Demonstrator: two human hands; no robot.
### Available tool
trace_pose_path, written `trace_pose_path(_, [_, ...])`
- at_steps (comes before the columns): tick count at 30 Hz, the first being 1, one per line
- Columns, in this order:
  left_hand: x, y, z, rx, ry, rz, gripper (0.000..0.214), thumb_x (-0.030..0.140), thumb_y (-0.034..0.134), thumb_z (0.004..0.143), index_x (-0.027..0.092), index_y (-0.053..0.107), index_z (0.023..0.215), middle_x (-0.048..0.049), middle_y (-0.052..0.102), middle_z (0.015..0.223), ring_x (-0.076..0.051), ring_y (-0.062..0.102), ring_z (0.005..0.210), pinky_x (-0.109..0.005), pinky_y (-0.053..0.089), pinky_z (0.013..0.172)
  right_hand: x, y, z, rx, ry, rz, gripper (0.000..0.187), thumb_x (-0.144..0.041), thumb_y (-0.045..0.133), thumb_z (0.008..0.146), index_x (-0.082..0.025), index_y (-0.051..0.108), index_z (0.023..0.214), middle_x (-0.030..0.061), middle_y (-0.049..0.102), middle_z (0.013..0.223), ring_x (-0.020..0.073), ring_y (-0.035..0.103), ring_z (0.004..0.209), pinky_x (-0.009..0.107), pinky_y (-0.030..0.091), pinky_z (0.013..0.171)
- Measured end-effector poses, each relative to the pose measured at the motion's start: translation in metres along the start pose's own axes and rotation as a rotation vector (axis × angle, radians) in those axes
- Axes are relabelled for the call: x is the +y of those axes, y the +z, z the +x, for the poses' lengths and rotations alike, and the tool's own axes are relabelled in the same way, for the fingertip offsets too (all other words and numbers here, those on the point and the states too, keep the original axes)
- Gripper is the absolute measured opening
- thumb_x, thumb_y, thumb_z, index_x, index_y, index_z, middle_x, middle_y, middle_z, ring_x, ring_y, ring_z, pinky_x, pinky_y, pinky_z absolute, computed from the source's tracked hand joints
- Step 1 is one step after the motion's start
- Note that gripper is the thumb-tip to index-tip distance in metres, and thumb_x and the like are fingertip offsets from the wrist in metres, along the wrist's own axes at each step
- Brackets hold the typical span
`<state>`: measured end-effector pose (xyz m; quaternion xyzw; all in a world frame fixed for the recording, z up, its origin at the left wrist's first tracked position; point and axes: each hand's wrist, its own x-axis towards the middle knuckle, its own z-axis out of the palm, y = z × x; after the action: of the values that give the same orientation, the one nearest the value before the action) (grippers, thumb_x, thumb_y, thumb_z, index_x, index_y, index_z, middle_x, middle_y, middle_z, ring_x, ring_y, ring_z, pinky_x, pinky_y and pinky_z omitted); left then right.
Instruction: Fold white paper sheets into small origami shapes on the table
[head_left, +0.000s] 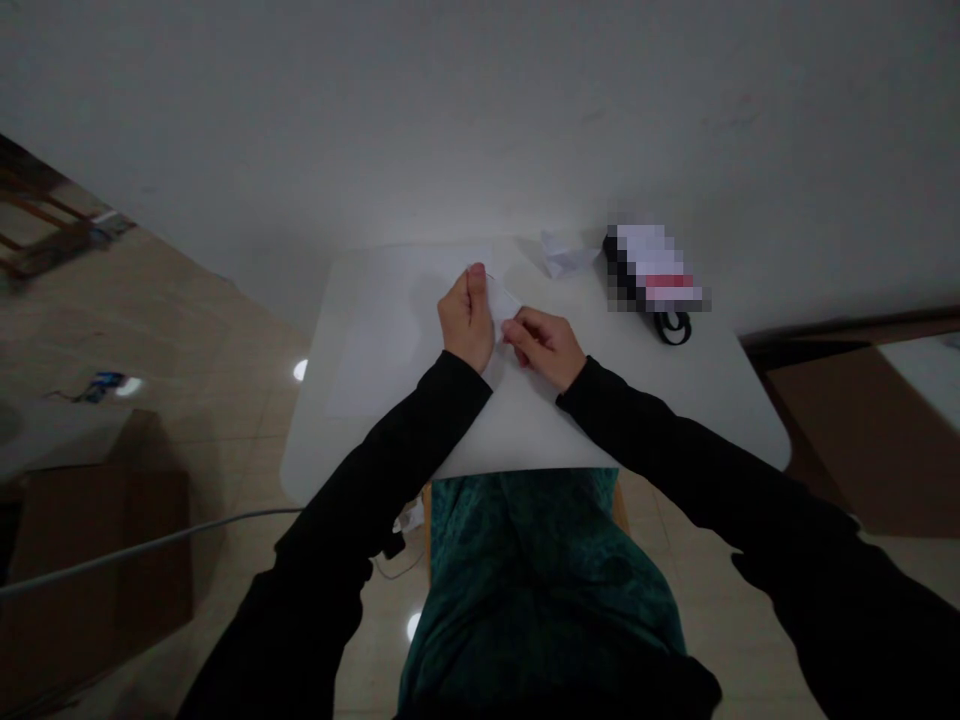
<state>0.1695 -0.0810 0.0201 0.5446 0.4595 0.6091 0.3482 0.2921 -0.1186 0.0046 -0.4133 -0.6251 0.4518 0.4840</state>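
Note:
Between my two hands is a small piece of folded white paper [501, 298], held just above the table. My left hand [466, 318] grips its left side, thumb up along the edge. With closed fingers, my right hand [544, 345] pinches the paper's lower right corner. Part of the paper is hidden behind the left hand. To the left, a large white sheet [382, 320] lies flat on the white table [525, 430]. A folded white paper piece [566, 258] rests beyond my right hand, near the wall.
At the table's back right lies a blurred-out black and white item [652, 265] with a black loop [673, 328]. A grey cable [225, 518] runs in from the left. Cardboard boxes [97, 560] stand on the floor at left, and a brown box [855, 430] at right.

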Motion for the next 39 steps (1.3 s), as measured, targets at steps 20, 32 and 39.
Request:
trace_pose_path(20, [0.005, -0.003, -0.002, -0.055, -0.027, -0.011, 0.038, 0.057, 0.053, 0.090, 0.021, 0.061, 0.078, -0.0002, 0.056, 0.067, -0.014, 0.055, 0.067, -0.026, 0.042, 0.065, -0.007, 0.002, 0.000, 0.112, 0.073, 0.321, 0.043, -0.056, 0.075, 0.070, -0.017, 0.065, 0.084, -0.0018, 0.063, 0.057, 0.0137, 0.064, 0.047, 0.023, 0.051, 0.036])
trace_pose_path(32, [0.004, -0.002, -0.003, -0.127, -0.017, 0.026, 0.029, 0.043, 0.055, 0.093, 0.021, 0.059, 0.073, 0.0016, 0.053, 0.065, -0.011, 0.051, 0.064, -0.024, 0.040, 0.062, -0.008, 0.003, 0.000, 0.148, 0.134, 0.291, 0.047, -0.060, 0.075, 0.068, -0.016, 0.061, 0.070, 0.0008, 0.063, 0.053, 0.0143, 0.062, 0.041, 0.025, 0.054, 0.038])
trace_pose_path(39, [-0.008, -0.002, -0.001, -0.092, 0.008, 0.087, 0.040, 0.048, 0.055, 0.091, 0.021, 0.053, 0.062, 0.0021, 0.048, 0.057, -0.013, 0.049, 0.061, -0.025, 0.039, 0.062, -0.009, 0.006, -0.004, 0.109, 0.147, 0.270, 0.047, -0.061, 0.074, 0.069, -0.016, 0.060, 0.065, 0.0015, 0.063, 0.051, 0.0148, 0.063, 0.041, 0.025, 0.054, 0.037])
